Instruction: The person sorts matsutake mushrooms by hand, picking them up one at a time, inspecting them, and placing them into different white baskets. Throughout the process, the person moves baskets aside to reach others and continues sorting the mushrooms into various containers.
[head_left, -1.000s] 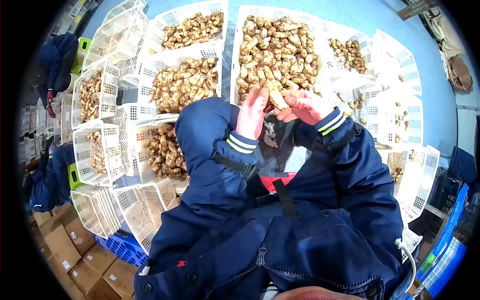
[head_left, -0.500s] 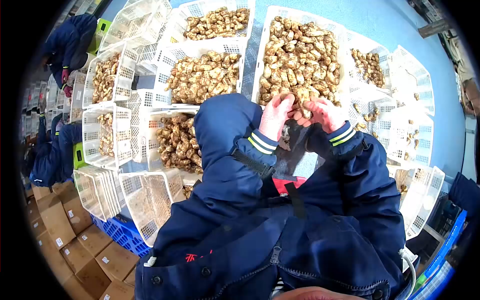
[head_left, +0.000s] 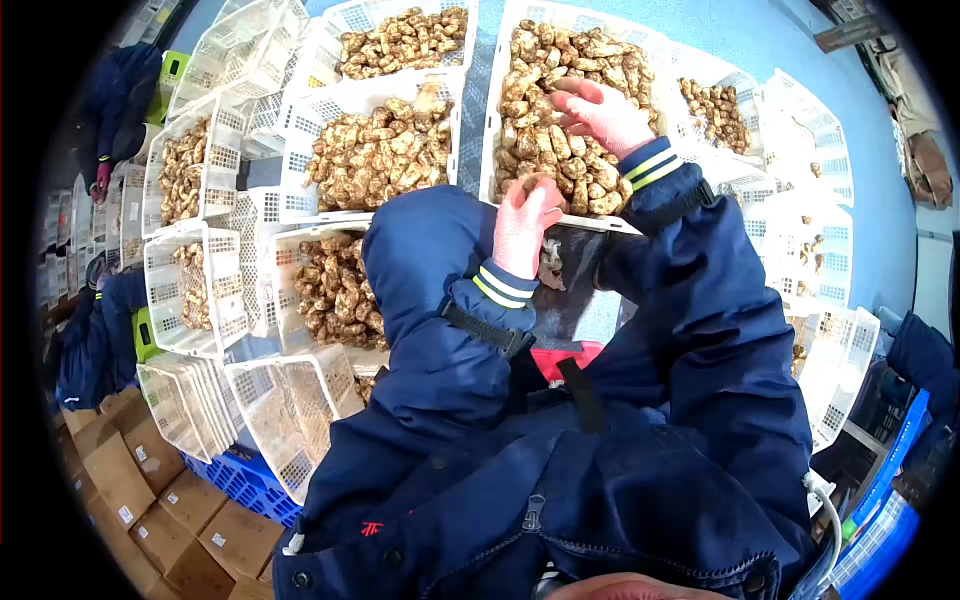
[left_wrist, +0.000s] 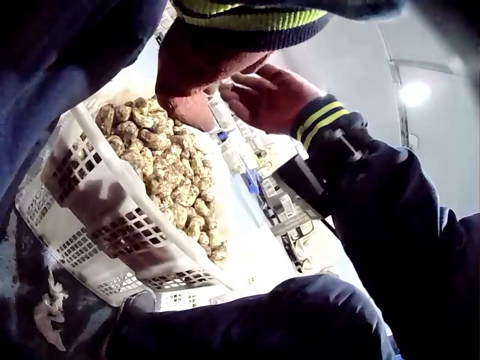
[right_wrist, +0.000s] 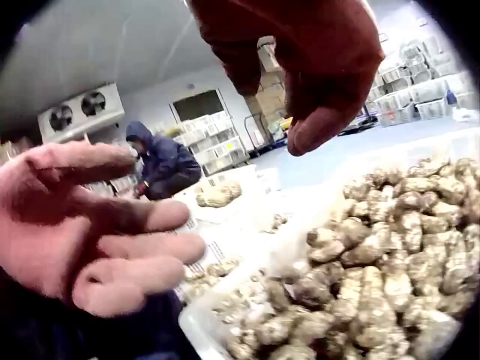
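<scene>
My left hand (head_left: pixel 527 222) is at the near edge of the large white crate (head_left: pixel 489 150), palm empty and fingers loosely bent, as the right wrist view shows. My right hand (head_left: pixel 603 115) reaches over that crate, fingers spread and slightly bent above a heap of knobbly, brown-and-cream tubers (head_left: pixel 560 150). In the right wrist view this right hand (right_wrist: pixel 300 67) hangs at the top with thumb and fingers apart and nothing between them. A larger pale tuber (right_wrist: pixel 217 193) shows beyond the left hand (right_wrist: pixel 97 232), over the crate to the left. Both hands look covered by pink gloves.
Crates of tubers stand on the left (head_left: pixel 385 150) and right (head_left: pixel 715 112). Nested white crates (head_left: pixel 190 400) and cardboard boxes (head_left: pixel 160 500) lie at lower left. A blue crate (head_left: pixel 245 485) is beneath. Another person (right_wrist: pixel 161 161) works farther off.
Both hands held a large tuber together. They have since parted: the left hand no longer holds it, and the right has moved up over the heap. A large tuber now appears at the left crate.
</scene>
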